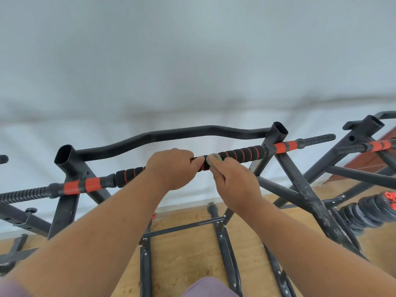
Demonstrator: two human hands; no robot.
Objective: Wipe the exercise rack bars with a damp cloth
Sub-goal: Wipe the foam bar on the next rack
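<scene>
**Both hands on the padded bar, cloth under the right**

A black exercise rack [304,189] stands on a wooden floor [184,254] against a pale wall [192,61]. Across its two open-topped uprights lies a barbell-type bar [242,154], padded in black foam with orange spiral stripes, orange bands near each upright and threaded ends beyond them. A curved black crossbar [171,133] joins the uprights behind it.

The left hand [171,168] is curled over the middle of the padded bar, fingers wrapped round it in a grip. The right hand [233,179] sits just beside it, fingertips nearly touching the left. It pinches a small grey-green cloth [214,157] against the foam; only a rounded edge of the cloth shows above the fingers. Dampness cannot be judged.

To the right, a second rack frame [353,159] carries a similar orange-banded bar, and a stack of dark weight plates [364,213] lies near the floor. Bare forearms and mauve clothing fill the lower edge.
</scene>
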